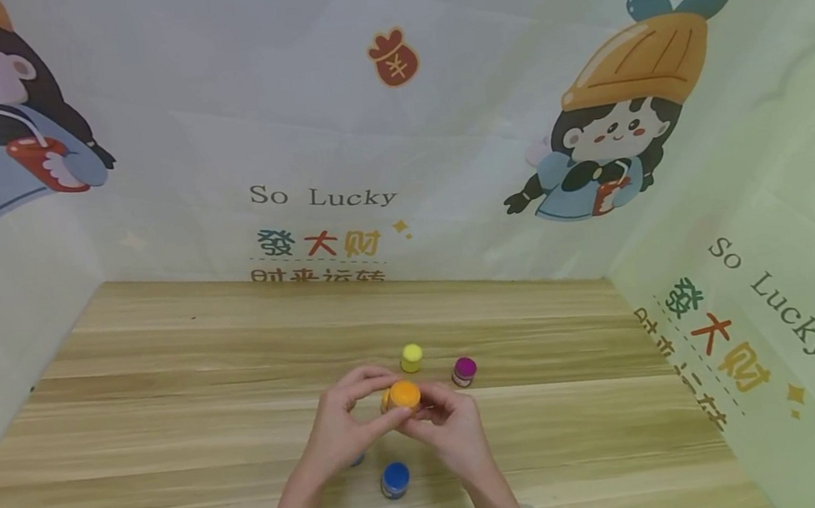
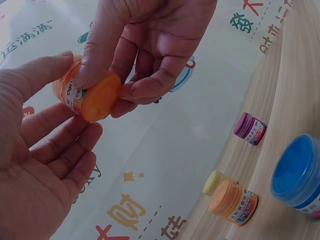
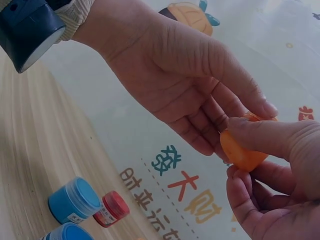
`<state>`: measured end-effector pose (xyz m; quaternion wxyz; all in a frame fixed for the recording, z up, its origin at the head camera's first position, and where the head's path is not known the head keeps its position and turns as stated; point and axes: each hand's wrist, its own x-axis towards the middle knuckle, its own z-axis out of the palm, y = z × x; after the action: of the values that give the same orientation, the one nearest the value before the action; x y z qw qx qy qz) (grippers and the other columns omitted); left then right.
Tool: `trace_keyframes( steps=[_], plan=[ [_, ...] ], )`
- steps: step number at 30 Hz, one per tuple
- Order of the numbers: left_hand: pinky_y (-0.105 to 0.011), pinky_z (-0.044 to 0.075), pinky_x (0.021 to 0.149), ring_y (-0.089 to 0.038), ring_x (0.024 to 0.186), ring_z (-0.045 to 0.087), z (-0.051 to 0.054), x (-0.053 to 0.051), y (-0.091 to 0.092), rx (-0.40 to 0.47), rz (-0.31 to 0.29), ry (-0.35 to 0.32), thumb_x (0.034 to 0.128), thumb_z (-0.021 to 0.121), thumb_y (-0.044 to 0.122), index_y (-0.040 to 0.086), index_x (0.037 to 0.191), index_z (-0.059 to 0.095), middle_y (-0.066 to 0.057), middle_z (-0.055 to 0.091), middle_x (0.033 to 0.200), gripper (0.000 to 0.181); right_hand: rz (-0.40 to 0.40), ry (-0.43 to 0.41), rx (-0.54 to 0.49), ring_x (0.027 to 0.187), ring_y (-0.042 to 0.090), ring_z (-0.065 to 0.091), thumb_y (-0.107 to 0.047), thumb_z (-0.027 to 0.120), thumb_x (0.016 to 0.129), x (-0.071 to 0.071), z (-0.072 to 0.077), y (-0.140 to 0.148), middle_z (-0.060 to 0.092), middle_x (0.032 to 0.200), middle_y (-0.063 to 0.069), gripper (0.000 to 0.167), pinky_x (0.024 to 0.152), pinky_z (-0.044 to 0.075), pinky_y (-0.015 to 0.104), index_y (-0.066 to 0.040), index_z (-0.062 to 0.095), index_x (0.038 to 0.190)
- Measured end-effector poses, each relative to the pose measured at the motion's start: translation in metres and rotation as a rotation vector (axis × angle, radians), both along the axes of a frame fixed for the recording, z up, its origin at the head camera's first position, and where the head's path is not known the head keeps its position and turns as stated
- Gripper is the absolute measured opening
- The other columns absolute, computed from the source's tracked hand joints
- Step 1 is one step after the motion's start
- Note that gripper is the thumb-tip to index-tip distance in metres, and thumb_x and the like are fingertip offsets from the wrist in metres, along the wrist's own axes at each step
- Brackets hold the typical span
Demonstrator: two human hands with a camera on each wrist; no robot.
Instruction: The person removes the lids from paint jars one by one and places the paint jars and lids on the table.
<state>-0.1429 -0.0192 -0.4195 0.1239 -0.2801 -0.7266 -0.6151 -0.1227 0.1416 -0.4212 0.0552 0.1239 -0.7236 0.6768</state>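
Note:
Both hands hold an orange paint jar (image 1: 404, 394) above the middle of the table. In the left wrist view the jar's label and smooth orange lid (image 2: 102, 97) show, and the jar is tilted. The left hand (image 1: 344, 422) pinches it from the left between thumb and fingers. From the other side, the right hand (image 1: 451, 427) grips it with its thumb and fingertips, as the right wrist view (image 3: 185, 75) also shows. Fingers partly cover the jar in every view. Whether the lid is loose cannot be told.
Behind the hands stand a yellow jar (image 1: 411, 358) and a purple jar (image 1: 464, 371). A lighter orange jar (image 2: 233, 202) is beside the yellow one. Nearer the person is a dark blue jar (image 1: 395, 480). A light blue jar (image 3: 74, 200) and a red jar (image 3: 111, 209) stand together. Printed cloth walls surround the table.

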Motion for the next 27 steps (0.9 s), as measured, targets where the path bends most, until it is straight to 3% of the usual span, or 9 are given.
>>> trace_keyframes(
  steps=[3, 5, 12, 20, 27],
  plan=[
    [-0.036, 0.044, 0.089, -0.021, 0.1, 0.057, -0.001, -0.001, -0.001, -0.009, -0.014, 0.001, 0.0755, 0.076, 0.003, 0.001, 0.102, 0.07, -0.007, 0.064, 0.103, 0.028, 0.011, -0.004, 0.001, 0.082, 0.009, 0.057, 0.009, 0.072, 0.074, 0.0, -0.001, 0.001, 0.061, 0.105, 0.024, 0.032, 0.075, 0.049, 0.021, 0.011, 0.064, 0.105],
    [-0.036, 0.043, 0.09, -0.018, 0.102, 0.055, -0.01, -0.005, -0.001, -0.014, -0.025, 0.001, 0.076, 0.077, 0.006, 0.004, 0.104, 0.07, -0.002, 0.063, 0.104, 0.029, 0.018, -0.016, 0.011, 0.082, 0.009, 0.057, 0.008, 0.072, 0.075, 0.0, -0.001, 0.002, 0.061, 0.104, 0.024, 0.031, 0.075, 0.049, 0.021, 0.011, 0.064, 0.105],
    [-0.035, 0.043, 0.087, -0.016, 0.099, 0.055, -0.011, -0.005, -0.002, -0.048, -0.012, 0.023, 0.0749, 0.078, 0.007, 0.004, 0.103, 0.071, 0.0, 0.063, 0.102, 0.029, -0.004, -0.05, 0.049, 0.077, 0.009, 0.058, 0.008, 0.073, 0.074, -0.001, -0.002, 0.002, 0.064, 0.1, 0.023, 0.031, 0.073, 0.049, 0.021, 0.01, 0.065, 0.104],
    [-0.033, 0.048, 0.084, -0.02, 0.094, 0.059, -0.009, -0.004, -0.001, -0.012, 0.031, 0.088, 0.0714, 0.08, 0.005, 0.004, 0.097, 0.072, -0.004, 0.065, 0.097, 0.027, -0.089, 0.021, 0.015, 0.073, 0.006, 0.057, 0.013, 0.073, 0.07, 0.002, -0.005, -0.005, 0.063, 0.092, 0.024, 0.03, 0.072, 0.049, 0.021, 0.013, 0.065, 0.098],
    [-0.04, 0.045, 0.089, -0.019, 0.097, 0.058, -0.009, -0.004, -0.001, 0.0, 0.036, 0.054, 0.0714, 0.08, 0.004, 0.004, 0.096, 0.07, -0.005, 0.064, 0.099, 0.026, -0.118, 0.091, 0.044, 0.075, 0.005, 0.058, 0.011, 0.075, 0.07, 0.001, -0.006, -0.007, 0.063, 0.091, 0.022, 0.03, 0.073, 0.05, 0.023, 0.012, 0.065, 0.098]
  ],
)
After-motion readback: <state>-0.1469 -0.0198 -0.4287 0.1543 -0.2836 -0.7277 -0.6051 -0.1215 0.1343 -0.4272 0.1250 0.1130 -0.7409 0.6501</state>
